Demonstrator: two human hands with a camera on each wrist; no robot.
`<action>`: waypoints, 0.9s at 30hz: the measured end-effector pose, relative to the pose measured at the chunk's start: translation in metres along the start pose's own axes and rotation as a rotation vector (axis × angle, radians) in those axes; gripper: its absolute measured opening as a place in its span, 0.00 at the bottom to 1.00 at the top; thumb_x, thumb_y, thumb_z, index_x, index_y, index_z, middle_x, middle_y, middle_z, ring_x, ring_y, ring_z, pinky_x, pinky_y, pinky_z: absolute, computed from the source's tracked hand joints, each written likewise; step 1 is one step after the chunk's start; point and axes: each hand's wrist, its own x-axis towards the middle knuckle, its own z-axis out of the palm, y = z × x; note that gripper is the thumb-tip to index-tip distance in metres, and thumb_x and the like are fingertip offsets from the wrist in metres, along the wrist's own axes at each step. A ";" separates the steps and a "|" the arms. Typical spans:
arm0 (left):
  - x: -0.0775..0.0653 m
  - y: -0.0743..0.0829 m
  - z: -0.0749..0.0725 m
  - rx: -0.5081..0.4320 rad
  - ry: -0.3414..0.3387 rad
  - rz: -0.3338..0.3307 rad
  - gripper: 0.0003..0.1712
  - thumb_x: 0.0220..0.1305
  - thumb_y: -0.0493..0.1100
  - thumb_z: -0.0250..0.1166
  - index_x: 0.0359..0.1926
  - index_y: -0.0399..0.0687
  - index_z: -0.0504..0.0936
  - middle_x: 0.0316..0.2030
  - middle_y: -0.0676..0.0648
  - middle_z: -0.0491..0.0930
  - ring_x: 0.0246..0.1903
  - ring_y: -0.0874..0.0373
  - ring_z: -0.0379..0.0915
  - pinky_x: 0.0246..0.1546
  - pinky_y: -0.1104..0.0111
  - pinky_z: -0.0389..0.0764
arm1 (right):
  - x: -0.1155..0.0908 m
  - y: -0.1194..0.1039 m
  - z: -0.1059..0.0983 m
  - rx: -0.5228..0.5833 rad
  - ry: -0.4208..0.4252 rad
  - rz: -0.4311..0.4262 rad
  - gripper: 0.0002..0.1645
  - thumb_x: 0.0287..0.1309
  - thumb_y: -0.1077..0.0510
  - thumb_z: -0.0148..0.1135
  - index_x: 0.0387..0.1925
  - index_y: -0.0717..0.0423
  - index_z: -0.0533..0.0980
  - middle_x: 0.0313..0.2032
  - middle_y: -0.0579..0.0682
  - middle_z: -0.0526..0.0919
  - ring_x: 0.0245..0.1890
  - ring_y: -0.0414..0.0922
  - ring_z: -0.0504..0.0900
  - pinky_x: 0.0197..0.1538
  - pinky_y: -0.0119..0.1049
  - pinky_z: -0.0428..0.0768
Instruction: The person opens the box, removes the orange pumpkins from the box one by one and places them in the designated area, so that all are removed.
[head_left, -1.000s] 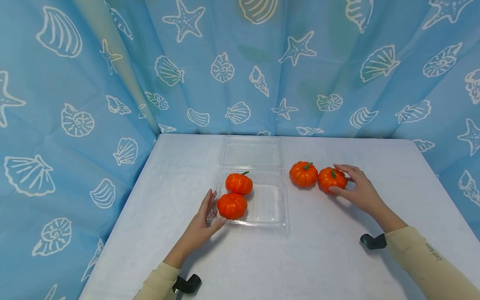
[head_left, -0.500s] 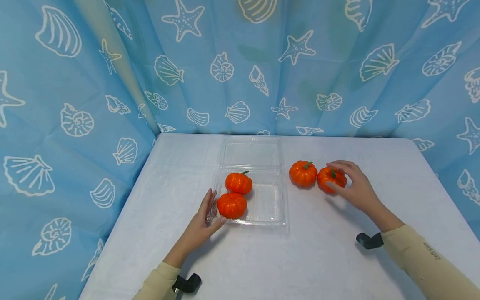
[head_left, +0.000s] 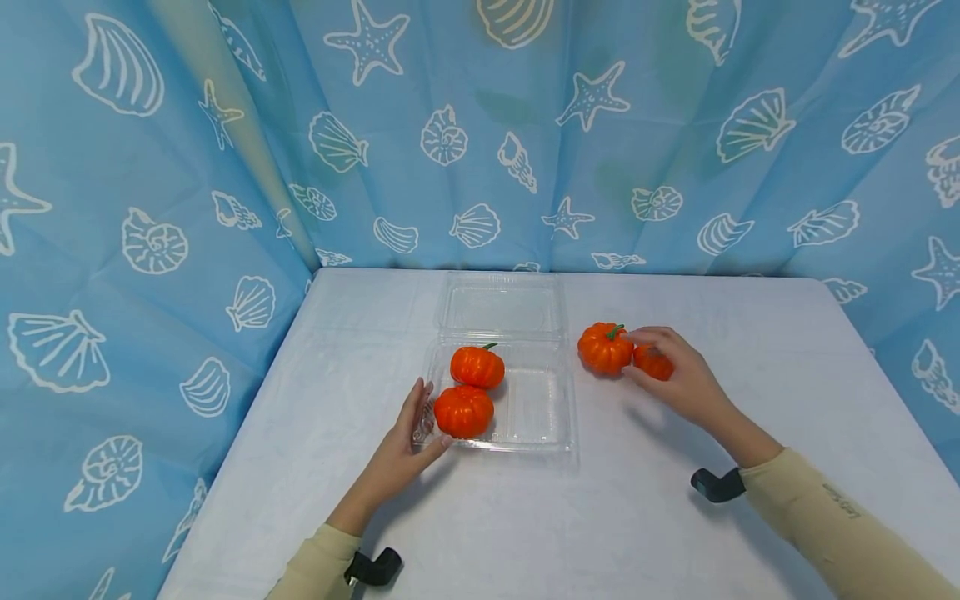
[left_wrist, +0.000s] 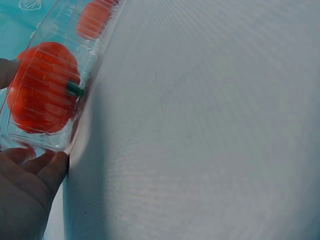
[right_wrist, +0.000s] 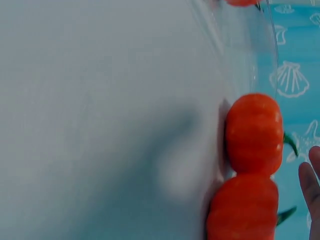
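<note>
In the head view, a clear plastic clamshell box point(head_left: 536, 404) lies with its lid point(head_left: 501, 307) folded back. Two small orange pumpkins, a rear one point(head_left: 477, 367) and a front one point(head_left: 464, 412), fill its left side. My left hand point(head_left: 401, 454) rests against the box's near left corner, fingers along the side and thumb at the front rim. Right of the box, two more pumpkins sit touching. My right hand point(head_left: 686, 379) hovers over the right one point(head_left: 652, 363), partly hiding it, fingertips close to the left one point(head_left: 604, 348). The right wrist view shows its fingers point(right_wrist: 310, 185) apart from both pumpkins.
A white cloth covers the table point(head_left: 525, 525). Behind and left of it hangs a blue curtain point(head_left: 420, 92) with white shells and starfish. Black wrist devices stick out by the left sleeve point(head_left: 375, 568) and the right sleeve point(head_left: 717, 485).
My right hand has moved left, from around the right loose pumpkin to over it and close to the left one. The pumpkins, the box and my left hand have stayed put.
</note>
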 end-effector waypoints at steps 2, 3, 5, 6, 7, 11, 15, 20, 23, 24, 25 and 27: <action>0.000 0.000 0.000 0.000 0.000 0.000 0.58 0.66 0.52 0.70 0.82 0.47 0.41 0.79 0.44 0.54 0.77 0.48 0.51 0.74 0.49 0.54 | 0.001 -0.004 0.003 0.005 -0.004 -0.023 0.28 0.61 0.58 0.72 0.62 0.55 0.77 0.60 0.57 0.76 0.60 0.57 0.74 0.57 0.62 0.80; 0.000 0.000 0.000 0.001 0.001 -0.001 0.58 0.66 0.52 0.70 0.82 0.48 0.41 0.79 0.44 0.54 0.77 0.49 0.51 0.74 0.49 0.54 | 0.002 -0.006 0.005 0.011 -0.006 -0.035 0.27 0.61 0.58 0.73 0.61 0.55 0.77 0.60 0.56 0.77 0.60 0.55 0.75 0.57 0.60 0.80; 0.000 0.000 0.000 -0.002 0.002 0.002 0.58 0.66 0.52 0.70 0.82 0.48 0.41 0.79 0.44 0.54 0.77 0.49 0.51 0.74 0.49 0.54 | 0.004 -0.010 0.008 0.015 -0.011 -0.056 0.27 0.60 0.58 0.73 0.61 0.55 0.78 0.59 0.54 0.78 0.57 0.53 0.76 0.55 0.54 0.83; 0.001 0.000 0.000 -0.003 0.002 0.001 0.58 0.66 0.52 0.70 0.82 0.48 0.41 0.79 0.45 0.54 0.77 0.49 0.51 0.74 0.49 0.54 | 0.005 -0.011 0.009 0.015 -0.014 -0.065 0.27 0.60 0.58 0.73 0.60 0.55 0.78 0.59 0.54 0.78 0.55 0.53 0.77 0.53 0.50 0.84; 0.001 -0.001 0.000 -0.005 0.002 -0.001 0.58 0.66 0.52 0.70 0.82 0.48 0.41 0.79 0.45 0.53 0.77 0.49 0.50 0.74 0.49 0.54 | 0.006 -0.013 0.011 0.016 -0.018 -0.072 0.27 0.60 0.58 0.73 0.60 0.55 0.78 0.58 0.53 0.78 0.53 0.52 0.78 0.50 0.48 0.85; 0.000 -0.001 0.000 -0.007 -0.001 -0.012 0.58 0.66 0.52 0.70 0.82 0.48 0.41 0.79 0.46 0.53 0.77 0.49 0.50 0.74 0.50 0.54 | 0.009 -0.019 0.019 0.011 -0.041 -0.100 0.27 0.61 0.56 0.73 0.60 0.57 0.78 0.56 0.53 0.80 0.47 0.52 0.80 0.46 0.46 0.84; -0.001 -0.001 0.001 -0.002 -0.002 -0.019 0.58 0.65 0.52 0.70 0.82 0.49 0.41 0.79 0.46 0.53 0.77 0.50 0.50 0.74 0.50 0.55 | 0.013 -0.026 0.027 0.051 -0.083 -0.108 0.28 0.62 0.54 0.72 0.61 0.56 0.77 0.55 0.55 0.81 0.49 0.51 0.81 0.51 0.52 0.84; 0.000 -0.002 0.002 -0.001 0.000 -0.011 0.58 0.66 0.52 0.70 0.82 0.49 0.41 0.79 0.46 0.53 0.77 0.50 0.50 0.74 0.50 0.54 | 0.017 -0.040 0.034 0.149 -0.142 -0.100 0.28 0.63 0.54 0.71 0.63 0.54 0.76 0.57 0.56 0.80 0.53 0.53 0.81 0.55 0.53 0.84; 0.000 -0.003 0.002 -0.005 0.000 -0.005 0.58 0.66 0.52 0.70 0.82 0.48 0.41 0.79 0.46 0.53 0.77 0.49 0.50 0.74 0.50 0.54 | 0.021 -0.048 0.038 0.163 -0.167 -0.088 0.28 0.64 0.53 0.71 0.64 0.54 0.76 0.59 0.55 0.80 0.54 0.54 0.81 0.56 0.54 0.83; 0.000 -0.003 0.002 -0.007 0.000 -0.003 0.58 0.66 0.52 0.70 0.82 0.48 0.41 0.79 0.45 0.53 0.77 0.49 0.50 0.74 0.50 0.54 | 0.023 -0.051 0.039 0.162 -0.176 -0.084 0.28 0.64 0.52 0.70 0.64 0.54 0.76 0.59 0.55 0.80 0.54 0.55 0.81 0.56 0.54 0.83; 0.000 -0.003 0.002 -0.009 0.000 -0.002 0.58 0.66 0.52 0.70 0.82 0.48 0.41 0.79 0.45 0.53 0.77 0.49 0.50 0.74 0.50 0.54 | 0.025 -0.053 0.040 0.162 -0.184 -0.080 0.28 0.64 0.52 0.70 0.64 0.53 0.76 0.60 0.55 0.80 0.55 0.55 0.81 0.56 0.54 0.83; 0.000 -0.003 0.001 -0.011 0.000 0.001 0.58 0.66 0.52 0.70 0.82 0.47 0.41 0.79 0.45 0.53 0.77 0.49 0.50 0.74 0.50 0.54 | 0.028 -0.058 0.043 0.155 -0.196 -0.074 0.28 0.65 0.51 0.70 0.64 0.52 0.76 0.59 0.55 0.80 0.54 0.55 0.81 0.56 0.53 0.83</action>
